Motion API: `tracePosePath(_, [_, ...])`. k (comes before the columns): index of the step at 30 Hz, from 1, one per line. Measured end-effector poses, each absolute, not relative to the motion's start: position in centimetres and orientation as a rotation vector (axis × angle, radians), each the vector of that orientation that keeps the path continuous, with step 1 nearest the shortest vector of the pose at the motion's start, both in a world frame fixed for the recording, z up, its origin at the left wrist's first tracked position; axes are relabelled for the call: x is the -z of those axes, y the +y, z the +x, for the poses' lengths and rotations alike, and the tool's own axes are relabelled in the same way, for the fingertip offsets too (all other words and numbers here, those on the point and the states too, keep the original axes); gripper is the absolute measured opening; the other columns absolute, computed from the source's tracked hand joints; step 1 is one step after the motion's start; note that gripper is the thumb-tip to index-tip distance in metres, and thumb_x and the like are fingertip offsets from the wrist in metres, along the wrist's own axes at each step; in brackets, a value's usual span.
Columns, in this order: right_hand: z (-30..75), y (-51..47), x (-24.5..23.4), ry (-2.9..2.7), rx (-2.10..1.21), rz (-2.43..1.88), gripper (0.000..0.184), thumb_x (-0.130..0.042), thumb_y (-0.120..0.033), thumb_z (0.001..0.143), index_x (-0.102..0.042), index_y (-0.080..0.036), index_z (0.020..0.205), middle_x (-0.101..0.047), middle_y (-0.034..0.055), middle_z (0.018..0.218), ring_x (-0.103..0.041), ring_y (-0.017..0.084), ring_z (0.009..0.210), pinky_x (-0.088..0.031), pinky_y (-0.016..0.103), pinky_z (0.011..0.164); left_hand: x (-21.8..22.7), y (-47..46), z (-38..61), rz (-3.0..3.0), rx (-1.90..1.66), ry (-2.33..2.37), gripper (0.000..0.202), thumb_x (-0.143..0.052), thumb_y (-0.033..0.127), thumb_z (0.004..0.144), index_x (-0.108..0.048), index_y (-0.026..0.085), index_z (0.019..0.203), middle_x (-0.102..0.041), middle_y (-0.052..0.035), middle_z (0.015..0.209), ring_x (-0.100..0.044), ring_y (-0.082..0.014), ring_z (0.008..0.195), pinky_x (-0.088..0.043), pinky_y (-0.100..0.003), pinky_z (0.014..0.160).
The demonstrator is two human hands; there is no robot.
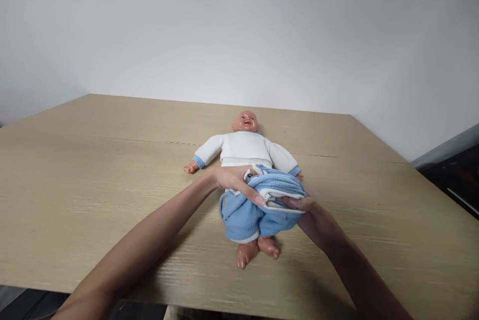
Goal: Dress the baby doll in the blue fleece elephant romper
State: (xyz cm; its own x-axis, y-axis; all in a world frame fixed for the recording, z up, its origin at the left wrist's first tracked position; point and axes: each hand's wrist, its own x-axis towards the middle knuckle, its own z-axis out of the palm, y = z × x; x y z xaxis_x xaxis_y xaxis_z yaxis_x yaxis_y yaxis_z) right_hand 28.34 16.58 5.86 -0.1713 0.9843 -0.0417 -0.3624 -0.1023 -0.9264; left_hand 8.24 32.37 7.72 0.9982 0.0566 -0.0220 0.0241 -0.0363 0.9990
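A baby doll (247,121) lies on its back, head towards the wall and bare feet (247,254) towards me. It wears a white long-sleeved top (245,146) with blue cuffs and blue shorts (241,217). Above its lap I hold a bunched blue garment (279,180) with white trim; its exact kind is hidden by the folds. My left hand (239,181) grips the garment's left side, thumb on top. From the right, my right hand (301,206) closes on its lower edge, with some fingers hidden beneath the cloth.
The doll rests on a wide, light wooden table (112,185) with a seam across it. A white wall (209,50) rises behind. Beyond the right edge stands a dark object (452,170). The table's near edge runs along the bottom.
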Motion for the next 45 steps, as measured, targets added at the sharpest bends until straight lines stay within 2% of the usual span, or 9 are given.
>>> tracePosePath(4, [27.0,14.3,-5.9,-0.922,-1.28,-1.227,0.037,-0.078,-0.047,0.085,-0.079,-0.022,0.112,-0.081,0.0089,0.11,-0.074,0.031,0.103,-0.06,0.043,0.094,-8.2,32.0,8.4,1.671,0.022,0.075,0.05,-0.088,0.05,0.081,-0.078,0.02,0.119,-0.08,-0.0033,0.115,-0.072,-0.0272,0.114,-0.054,-0.036,0.107])
tracePosePath(10, [21.4,8.2,-5.1,-0.829,-0.784,-1.559,0.051,-0.076,-0.051,0.083,-0.078,-0.018,0.122,-0.082,0.0127,0.111,-0.076,0.034,0.106,-0.063,0.041,0.092,-10.2,30.4,8.8,2.004,0.114,0.129,0.02,-0.078,0.035,0.084,-0.07,0.019,0.093,-0.072,0.0013,0.09,-0.069,-0.0215,0.09,-0.053,-0.03,0.083])
tracePosePath(13, [18.2,5.4,-3.0,-0.717,-0.636,-1.688,0.054,-0.073,-0.051,0.086,-0.076,-0.015,0.126,-0.082,0.0138,0.109,-0.076,0.035,0.108,-0.063,0.038,0.089,-11.1,29.2,8.7,2.187,0.17,0.053,0.026,-0.077,0.036,0.083,-0.068,0.02,0.101,-0.072,-0.0001,0.098,-0.068,-0.0218,0.092,-0.05,-0.031,0.083])
tracePosePath(18, [18.9,3.4,1.1,-0.766,-0.489,-1.839,0.048,-0.062,-0.057,0.093,-0.075,-0.014,0.111,-0.081,0.0145,0.1,-0.076,0.035,0.099,-0.058,0.038,0.082,-11.8,26.9,8.8,2.444,0.376,0.337,0.05,-0.077,0.051,0.077,-0.063,0.023,0.117,-0.073,-0.0042,0.1,-0.068,-0.0247,0.086,-0.048,-0.033,0.07])
tracePosePath(22, [22.9,3.5,2.6,-1.001,-0.357,-1.91,0.047,-0.07,-0.058,0.087,-0.073,-0.018,0.113,-0.078,0.0177,0.116,-0.07,0.04,0.111,-0.054,0.045,0.091,-11.5,25.1,9.1,2.549,0.428,0.58,0.056,-0.074,0.057,0.078,-0.061,0.023,0.12,-0.075,-0.011,0.107,-0.071,-0.0322,0.089,-0.049,-0.036,0.067])
tracePosePath(27, [23.9,4.1,2.3,-1.038,-0.542,-1.859,0.041,-0.059,-0.051,0.097,-0.071,-0.023,0.125,-0.076,0.0148,0.127,-0.07,0.038,0.117,-0.054,0.048,0.097,-10.9,23.7,8.7,2.602,0.304,0.653,0.062,-0.074,0.056,0.078,-0.058,0.022,0.128,-0.077,-0.0139,0.107,-0.074,-0.0379,0.092,-0.05,-0.04,0.07])
tracePosePath(31, [23.7,4.7,2.2,-0.964,-0.707,-1.813,0.049,-0.069,-0.051,0.092,-0.073,-0.022,0.131,-0.075,0.0151,0.134,-0.066,0.04,0.13,-0.054,0.049,0.107,-10.7,23.1,7.8,2.653,0.277,0.703,0.067,-0.076,0.049,0.078,-0.054,0.022,0.136,-0.077,-0.0116,0.099,-0.075,-0.0378,0.089,-0.048,-0.039,0.069])
tracePosePath(36, [23.9,5.8,2.1,-0.949,-0.974,-1.636,0.05,-0.066,-0.052,0.096,-0.071,-0.024,0.136,-0.073,0.0128,0.138,-0.064,0.036,0.135,-0.053,0.049,0.114,-9.7,22.8,6.6,2.653,0.142,0.725,0.062,-0.076,0.049,0.079,-0.053,0.02,0.129,-0.076,-0.0102,0.096,-0.073,-0.036,0.088,-0.043,-0.036,0.067])
tracePosePath(45, [22.6,6.9,1.0,-0.727,-1.15,-1.421,0.046,-0.07,-0.051,0.09,-0.07,-0.022,0.126,-0.078,0.0107,0.123,-0.072,0.033,0.114,-0.06,0.047,0.101,-8.8,22.9,4.9,2.246,-0.182,0.804,0.055,-0.079,0.039,0.076,-0.053,0.024,0.121,-0.07,-0.0014,0.102,-0.065,-0.0245,0.087,-0.042,-0.032,0.072])
